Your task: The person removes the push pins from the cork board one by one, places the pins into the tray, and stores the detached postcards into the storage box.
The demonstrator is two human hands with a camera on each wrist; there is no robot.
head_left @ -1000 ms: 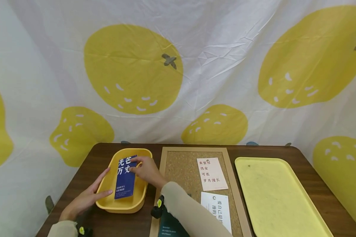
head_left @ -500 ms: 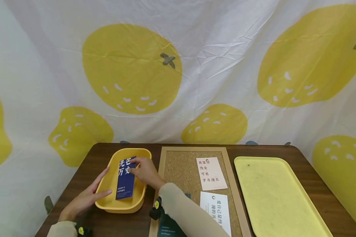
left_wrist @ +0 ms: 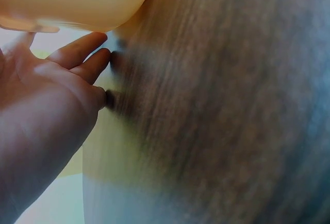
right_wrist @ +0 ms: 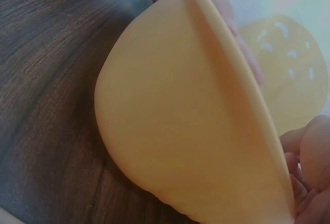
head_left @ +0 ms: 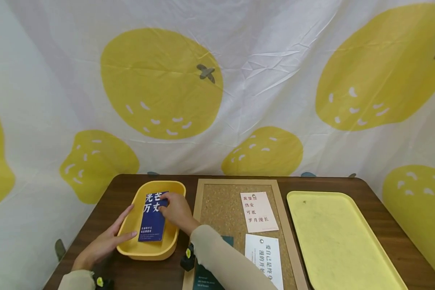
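Over the yellow plastic basin (head_left: 150, 255) lies a blue card (head_left: 153, 221) with white Chinese characters. My right hand (head_left: 177, 213) holds this card at its upper right edge, thumb and finger close together. Behind the basin's rim, my right hand's curled fingers (right_wrist: 299, 183) show in the right wrist view, the card hidden there. My left hand (head_left: 108, 241) steadies the basin from its left, the thumb laid over the rim. Its other fingers (left_wrist: 85, 54) stretch along the outside of the basin, low by the table.
A framed corkboard (head_left: 217, 209) lies right of the basin. A pinkish card (head_left: 259, 213) and a white card (head_left: 264, 257) are fixed on it, and a dark green card (head_left: 204, 278) sits partly under the right sleeve. Farther right is a pale yellow tray (head_left: 340, 237).
The blue card shifts and tilts slightly within the basin, its lower end moving a little left and up. My right hand stays at its edge; my left hand keeps its place.
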